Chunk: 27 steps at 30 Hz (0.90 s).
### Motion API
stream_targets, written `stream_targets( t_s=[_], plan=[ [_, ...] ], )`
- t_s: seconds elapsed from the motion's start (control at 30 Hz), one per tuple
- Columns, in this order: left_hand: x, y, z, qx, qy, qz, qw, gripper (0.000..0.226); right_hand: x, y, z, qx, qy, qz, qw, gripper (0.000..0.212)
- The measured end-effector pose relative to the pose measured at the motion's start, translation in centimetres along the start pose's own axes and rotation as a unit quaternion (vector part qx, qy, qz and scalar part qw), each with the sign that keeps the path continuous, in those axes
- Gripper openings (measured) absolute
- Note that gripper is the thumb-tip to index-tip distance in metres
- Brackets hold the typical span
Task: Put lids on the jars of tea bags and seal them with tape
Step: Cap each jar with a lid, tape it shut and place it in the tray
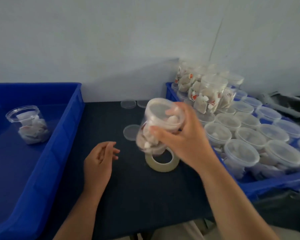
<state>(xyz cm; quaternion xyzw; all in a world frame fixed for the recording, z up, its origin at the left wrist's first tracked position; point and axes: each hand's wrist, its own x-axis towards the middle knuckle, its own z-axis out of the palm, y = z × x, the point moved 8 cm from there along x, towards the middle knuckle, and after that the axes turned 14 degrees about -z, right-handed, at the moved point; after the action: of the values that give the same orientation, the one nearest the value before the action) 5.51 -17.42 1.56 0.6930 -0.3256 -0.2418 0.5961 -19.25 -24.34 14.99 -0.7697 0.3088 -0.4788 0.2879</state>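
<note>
- Over the middle of the dark table (128,196), in the head view, the right hand (182,135) grips a clear jar of tea bags (156,125), fingers wrapped round its upper wall and the thumb across the front.
- That jar is held off the surface and tilted. Its long axis leans with the top up and to the far left, and the base down toward the person, just above the roll of clear tape (162,164).
- A clear lid seems to sit on the jar's mouth, though motion blur keeps me from saying whether it is pressed home.
- Pale tea bags fill the jar, crowded against the transparent plastic wall.
- The left hand (99,161) holds nothing, palm turned inward, fingers loosely bent, low over the cloth to the left of the roll.
- The roll lies flat between the two hands, hole upward. With the right hand occupied, the free left hand is likely the one to take it, reaching to its right.
- A loose lid (130,132) lies flat beside the jar, left of it.
- An uncapped jar (30,124) of tea bags stands alone in the left blue crate (66,129).
- The right blue crate (267,184) holds many lidded jars (249,135), with more piled on their sides at the back.
</note>
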Motion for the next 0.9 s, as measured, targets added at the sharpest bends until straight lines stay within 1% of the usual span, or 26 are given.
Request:
stream_targets(
  t_s=[0.07,0.1,0.13,0.17,0.2,0.27,0.3,0.33,0.4,0.43,0.47,0.5,0.53,0.57,0.6,0.67,0.83,0.9],
  plan=[
    [-0.2,0.1,1.2,0.017,-0.038,0.006,0.999,0.017,2.3,-0.4,-5.8,-0.061,0.052,0.006,0.997,0.067],
    [-0.4,0.2,1.7,0.023,-0.053,0.009,0.998,0.017,3.3,0.2,-8.6,-0.104,0.071,0.016,0.992,0.075],
    [-0.4,0.3,2.2,0.028,-0.066,0.013,0.997,0.016,4.2,1.0,-11.2,-0.146,0.085,0.037,0.985,0.088],
    [-0.5,0.4,2.6,0.030,-0.076,0.016,0.997,0.016,4.9,2.2,-13.8,-0.180,0.093,0.066,0.977,0.100],
    [-0.4,0.4,2.9,0.030,-0.082,0.017,0.996,0.016,5.4,3.6,-16.0,-0.204,0.099,0.097,0.969,0.107],
    [-0.2,0.3,3.3,0.033,-0.087,0.014,0.996,0.016,5.9,6.2,-19.1,-0.230,0.101,0.147,0.957,0.112],
    [-0.1,0.1,3.4,0.035,-0.089,0.011,0.995,0.017,6.0,7.4,-20.0,-0.239,0.100,0.160,0.953,0.109],
    [0.0,0.0,3.5,0.037,-0.091,0.007,0.995,0.017,6.1,8.4,-20.5,-0.239,0.109,0.166,0.951,0.101],
    [0.3,-0.3,3.7,0.040,-0.097,0.001,0.995,0.018,6.3,10.2,-21.1,-0.237,0.142,0.150,0.949,0.066],
    [0.4,-0.4,3.8,0.043,-0.101,0.000,0.994,0.019,6.4,11.0,-21.3,-0.234,0.161,0.140,0.949,0.055],
    [0.5,-0.5,4.0,0.045,-0.106,-0.002,0.993,0.019,6.5,11.7,-21.3,-0.227,0.167,0.138,0.950,0.056],
    [0.5,-0.6,4.1,0.046,-0.111,-0.004,0.993,0.019,6.6,12.6,-21.1,-0.219,0.156,0.146,0.952,0.074],
    [0.6,-0.8,4.3,0.049,-0.115,-0.006,0.992,0.019,6.5,13.3,-20.9,-0.217,0.138,0.158,0.953,0.099],
    [0.7,-1.0,4.4,0.052,-0.120,-0.008,0.991,0.019,6.4,13.9,-20.8,-0.228,0.117,0.164,0.953,0.116],
    [0.8,-1.1,4.5,0.055,-0.123,-0.012,0.991,0.019,6.3,14.2,-20.7,-0.241,0.101,0.163,0.951,0.124],
    [1.2,-1.5,4.7,0.062,-0.129,-0.023,0.989,0.016,6.1,14.5,-20.6,-0.269,0.093,0.159,0.946,0.126],
    [2.1,-2.2,5.6,0.086,-0.146,-0.046,0.984,0.010,6.2,15.3,-20.8,-0.279,0.116,0.164,0.939,0.113],
    [2.3,-2.3,5.9,0.102,-0.147,-0.040,0.983,0.009,6.3,15.7,-20.9,-0.275,0.125,0.171,0.938,0.108]
  ],
)
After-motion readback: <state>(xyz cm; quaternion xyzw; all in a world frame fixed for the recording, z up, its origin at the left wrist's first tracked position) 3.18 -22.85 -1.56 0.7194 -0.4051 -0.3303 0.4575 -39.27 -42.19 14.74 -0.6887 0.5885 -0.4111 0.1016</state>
